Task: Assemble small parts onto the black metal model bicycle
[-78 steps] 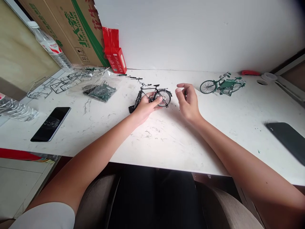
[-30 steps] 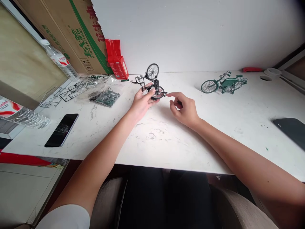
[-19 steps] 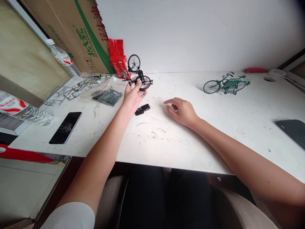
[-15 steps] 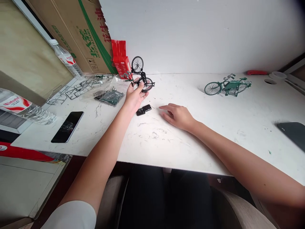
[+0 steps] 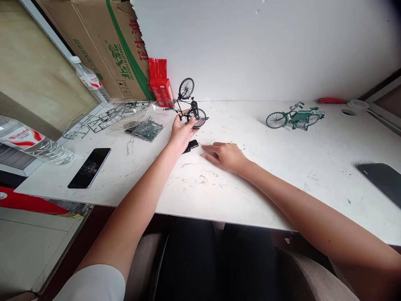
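Observation:
My left hand (image 5: pixel 183 131) is closed around the lower part of a black model bicycle (image 5: pixel 194 108), which it holds tilted, one wheel up, above the table. Just below that hand lie small black parts (image 5: pixel 193 144), partly covered by it. A thin dark piece sticks out from them to the right. My right hand (image 5: pixel 227 155) rests low over the table beside these parts, index finger and thumb stretched out and apart, nothing visible between them. The index fingertip is close to the thin piece; whether it touches I cannot tell. Farther right stands a green model bicycle (image 5: pixel 297 116).
Plastic part frames (image 5: pixel 109 117) and a bag of green parts (image 5: pixel 147 128) lie at the left. A phone (image 5: pixel 90 167), two water bottles (image 5: pixel 28 140), a red packet (image 5: pixel 161 85) and a cardboard box (image 5: pixel 94 33) are there too. A dark flat object (image 5: pixel 380 177) lies far right.
My right hand has moved left, closer to the small black parts. My left hand, still holding the black bicycle, has shifted slightly right and covers more of those parts. The view has shifted slightly.

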A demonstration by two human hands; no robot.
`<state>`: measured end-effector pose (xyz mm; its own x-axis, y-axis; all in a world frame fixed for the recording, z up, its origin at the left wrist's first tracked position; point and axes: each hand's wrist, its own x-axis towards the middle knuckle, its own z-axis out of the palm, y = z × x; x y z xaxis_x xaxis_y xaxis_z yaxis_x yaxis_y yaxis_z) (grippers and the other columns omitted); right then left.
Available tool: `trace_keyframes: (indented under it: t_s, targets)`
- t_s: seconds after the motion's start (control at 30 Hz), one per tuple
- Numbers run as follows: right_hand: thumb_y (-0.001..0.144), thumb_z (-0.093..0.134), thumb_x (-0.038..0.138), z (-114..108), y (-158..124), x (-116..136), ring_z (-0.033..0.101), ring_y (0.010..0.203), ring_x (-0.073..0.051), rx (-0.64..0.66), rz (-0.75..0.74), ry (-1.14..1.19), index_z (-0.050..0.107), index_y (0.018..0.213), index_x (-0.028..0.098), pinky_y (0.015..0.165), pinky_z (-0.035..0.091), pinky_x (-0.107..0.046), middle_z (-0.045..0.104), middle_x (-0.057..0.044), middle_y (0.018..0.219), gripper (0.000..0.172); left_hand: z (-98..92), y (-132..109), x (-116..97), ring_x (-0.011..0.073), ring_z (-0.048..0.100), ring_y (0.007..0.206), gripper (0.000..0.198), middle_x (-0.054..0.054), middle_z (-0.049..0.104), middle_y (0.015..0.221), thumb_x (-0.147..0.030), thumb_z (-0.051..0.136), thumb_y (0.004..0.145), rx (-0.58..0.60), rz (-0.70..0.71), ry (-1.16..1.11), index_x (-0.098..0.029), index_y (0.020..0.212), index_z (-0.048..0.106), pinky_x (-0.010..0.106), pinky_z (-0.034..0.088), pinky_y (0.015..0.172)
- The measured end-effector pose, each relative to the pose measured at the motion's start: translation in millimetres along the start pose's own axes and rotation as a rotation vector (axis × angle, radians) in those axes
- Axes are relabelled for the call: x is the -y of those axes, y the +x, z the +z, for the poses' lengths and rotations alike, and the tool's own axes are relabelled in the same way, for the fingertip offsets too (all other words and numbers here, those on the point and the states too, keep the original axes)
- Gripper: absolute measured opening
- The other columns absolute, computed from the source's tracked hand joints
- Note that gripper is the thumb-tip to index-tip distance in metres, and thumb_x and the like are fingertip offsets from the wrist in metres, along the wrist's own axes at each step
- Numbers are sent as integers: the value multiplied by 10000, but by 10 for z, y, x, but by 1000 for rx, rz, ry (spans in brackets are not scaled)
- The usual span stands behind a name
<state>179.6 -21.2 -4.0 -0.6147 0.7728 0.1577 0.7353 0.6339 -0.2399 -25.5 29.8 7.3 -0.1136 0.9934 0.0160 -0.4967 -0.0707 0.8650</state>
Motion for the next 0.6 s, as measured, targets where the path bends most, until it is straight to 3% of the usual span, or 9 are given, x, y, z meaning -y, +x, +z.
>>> trace_keyframes:
  t_s: [0.13, 0.2, 0.6]
  targets:
    - [1145, 516, 405, 17, -33, -4, 695, 824, -206, -77, 42, 46, 853, 1142, 235, 697, 374, -341, 820, -59, 1021, 377, 52, -51, 53, 182, 796, 1074, 428, 8, 776, 1048, -197, 798, 947, 35, -23, 26, -297, 1272, 538, 431, 540, 1133]
    - [1139, 532, 358, 6, -37, -13, 697, 830, -208, -87, 70, 40, 840, 1084, 225, 686, 367, -341, 824, -60, 1029, 340, 68, -77, 72, 181, 802, 1036, 412, 8, 782, 1038, -190, 783, 958, 65, -33, 32, -299, 1266, 531, 442, 561, 1118]
    - [1170, 437, 360, -32, -9, 34, 706, 842, -247, 19, 200, -34, 717, 1174, 180, 692, 357, -359, 787, -122, 1166, 333, 121, -136, 202, 167, 806, 981, 440, 21, 808, 999, -182, 818, 923, 126, -2, 44, -265, 1276, 569, 422, 574, 1112]
